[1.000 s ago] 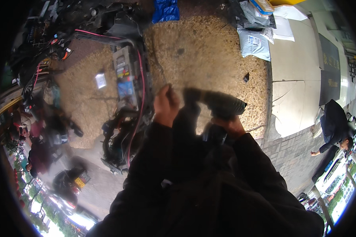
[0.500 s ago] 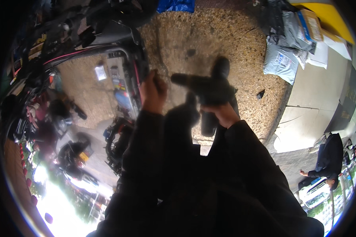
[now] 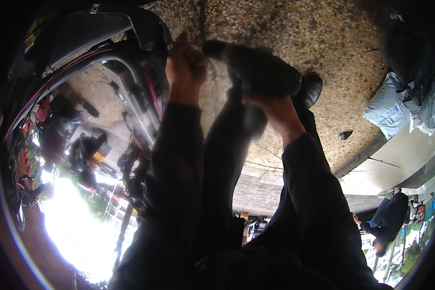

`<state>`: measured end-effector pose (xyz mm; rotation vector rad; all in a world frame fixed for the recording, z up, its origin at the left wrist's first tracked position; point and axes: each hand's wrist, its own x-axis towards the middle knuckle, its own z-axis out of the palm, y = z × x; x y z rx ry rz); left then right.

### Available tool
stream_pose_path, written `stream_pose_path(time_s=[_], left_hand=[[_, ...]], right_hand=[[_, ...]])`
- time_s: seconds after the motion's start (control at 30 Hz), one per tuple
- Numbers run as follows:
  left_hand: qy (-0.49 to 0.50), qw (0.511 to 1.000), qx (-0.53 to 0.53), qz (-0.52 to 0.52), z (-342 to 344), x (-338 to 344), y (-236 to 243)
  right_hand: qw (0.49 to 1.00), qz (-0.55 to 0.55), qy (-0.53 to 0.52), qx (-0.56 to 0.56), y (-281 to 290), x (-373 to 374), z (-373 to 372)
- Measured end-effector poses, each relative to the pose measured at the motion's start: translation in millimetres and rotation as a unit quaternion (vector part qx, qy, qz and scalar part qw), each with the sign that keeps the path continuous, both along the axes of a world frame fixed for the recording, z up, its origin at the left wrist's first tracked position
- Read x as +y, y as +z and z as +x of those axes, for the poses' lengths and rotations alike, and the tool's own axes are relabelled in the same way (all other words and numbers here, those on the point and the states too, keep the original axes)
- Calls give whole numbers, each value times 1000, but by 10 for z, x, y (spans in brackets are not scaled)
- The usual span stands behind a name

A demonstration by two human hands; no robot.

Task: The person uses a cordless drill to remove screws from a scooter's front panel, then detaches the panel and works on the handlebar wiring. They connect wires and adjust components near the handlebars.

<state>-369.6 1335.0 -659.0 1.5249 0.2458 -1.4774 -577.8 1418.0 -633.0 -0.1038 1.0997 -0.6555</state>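
My right hand (image 3: 273,108) is wrapped round the grip of a dark cordless drill (image 3: 263,70), which lies nearly level with its nose toward the left. Just left of that nose is my left hand (image 3: 186,72), its fingers curled closed. A small dark bit shows above those fingers, too blurred to name. Close beside my left hand runs the edge of a black vehicle body panel (image 3: 145,31). The drill's grip is mostly hidden by its body and my fingers.
Below the drill are my legs and a black shoe (image 3: 312,89) on speckled stone ground (image 3: 285,24). Grey plastic parcels (image 3: 389,108) lie at the right near a pale ledge (image 3: 396,162). Parked motorbikes (image 3: 87,147) stand at the left; another person (image 3: 391,217) is at the far right.
Both hands and the drill sit higher in the picture, and my left hand is now close to the black panel. The whole view has shifted, with the parcels further right.
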Motion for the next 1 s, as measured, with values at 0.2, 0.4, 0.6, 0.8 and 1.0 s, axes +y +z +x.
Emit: stream_pose_path(time_s=[0.2,0.4,0.6,0.8,1.0], left_hand=[[26,999,16,12,107,-75,-171],[45,999,-5,30,216,-105,-240],[47,993,-69,87,195,-167,-207],[-143,895,-420,52,318,49,-325],[-281,766,-575,56,567,94,-622]], right_hand=[[1000,5,14,-6,-174,-90,123],[998,22,57,-3,-186,-190,171],[998,12,68,-11,-188,-275,219],[992,60,94,-61,-242,-344,194],[989,47,127,-63,-337,-331,207]])
